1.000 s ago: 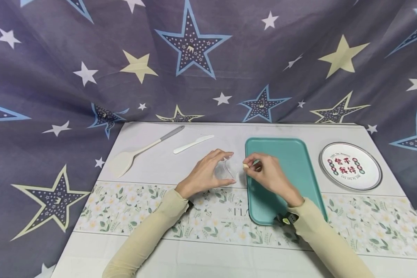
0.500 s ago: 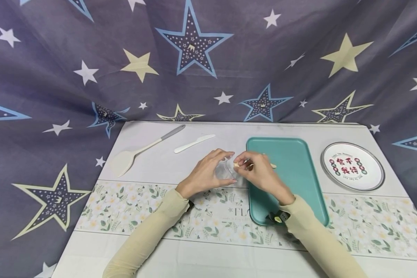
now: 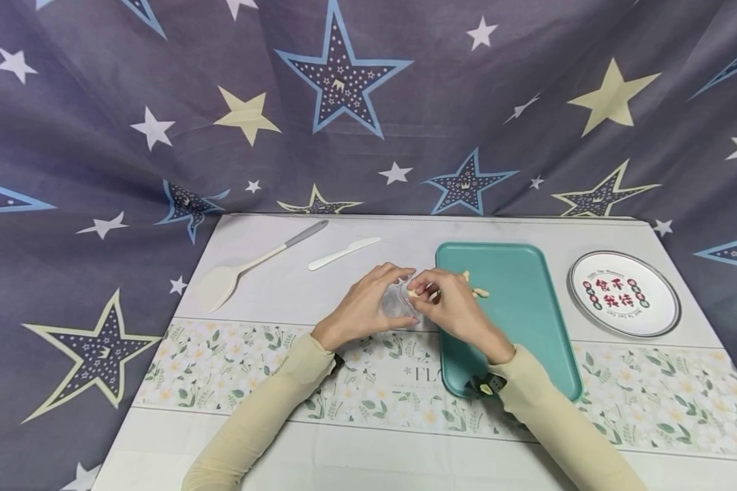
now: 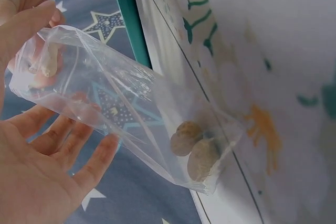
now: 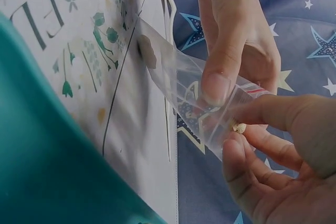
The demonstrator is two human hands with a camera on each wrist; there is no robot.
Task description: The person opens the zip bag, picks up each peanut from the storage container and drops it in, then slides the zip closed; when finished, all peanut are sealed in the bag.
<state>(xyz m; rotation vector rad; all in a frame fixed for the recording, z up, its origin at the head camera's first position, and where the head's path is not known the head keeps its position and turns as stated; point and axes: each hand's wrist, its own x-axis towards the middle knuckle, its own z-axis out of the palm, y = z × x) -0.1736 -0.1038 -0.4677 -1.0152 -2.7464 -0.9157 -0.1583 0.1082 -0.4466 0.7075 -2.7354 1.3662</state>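
My left hand (image 3: 359, 303) holds a clear plastic bag (image 4: 131, 103) by its mouth, thumb and fingers spread around it. Two brown lumps, like unshelled nuts (image 4: 203, 160), lie at the bag's bottom in the left wrist view. Between the thumb and fingertips of my right hand (image 3: 457, 307) is a small pale peanut-like piece (image 5: 239, 128), at the bag's mouth. Beyond the right hand, several similar pieces (image 3: 480, 292) lie on the teal tray (image 3: 516, 262), partly hidden by that hand.
A white spatula with a grey handle (image 3: 218, 286) lies at the left. Nearer the middle, behind the left hand, is a white plastic knife (image 3: 344, 254). A round white plate with red characters (image 3: 623, 317) stands right of the tray.
My right hand has moved left from the tray's edge to the bag's mouth with the pale piece, uncovering pieces on the tray. The left hand has stayed nearly still.
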